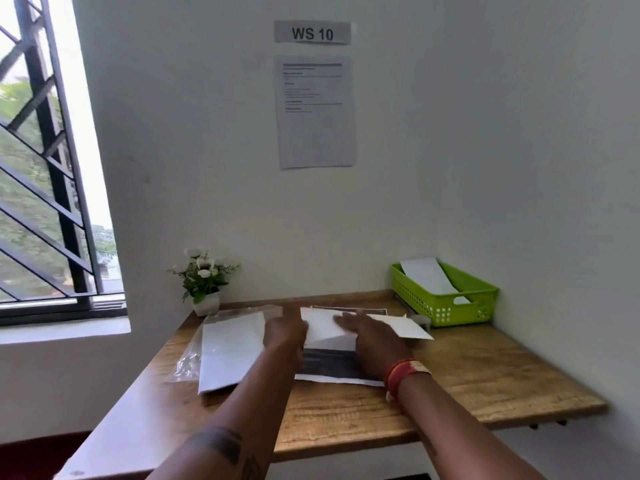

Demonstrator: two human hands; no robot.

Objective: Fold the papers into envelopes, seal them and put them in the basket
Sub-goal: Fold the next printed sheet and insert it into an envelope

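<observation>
One white envelope (427, 279) already lies in the green basket (446, 308), so some of the job looks done. The basket sits at the far right corner of the bench (346, 420), against the wall. It is plastic with lots of little square holes in its sides.

The person is working on another white paper (325, 327), which lies in the middle of the bench, to the left of the basket. It seems to be partly folded, with a slanted flap, and a pointed part (405, 328) reaches toward the basket. This one probably needs more folds, then sealing, then a trip to the basket.

The left hand (285, 330) rests at the paper's left edge with its fingers curled, but it is too blurry to tell if it pinches the paper. The right hand (375, 342) lies flat on the paper with fingers stretched out, pressing it down.

Under the paper is a sheet with dark printing (332, 367). Further left of the basket is a stack of plain white sheets (230, 348) on a shiny clear plastic bag (188, 362). These look still unfolded. The bench is brown wood with a grainy look.
</observation>
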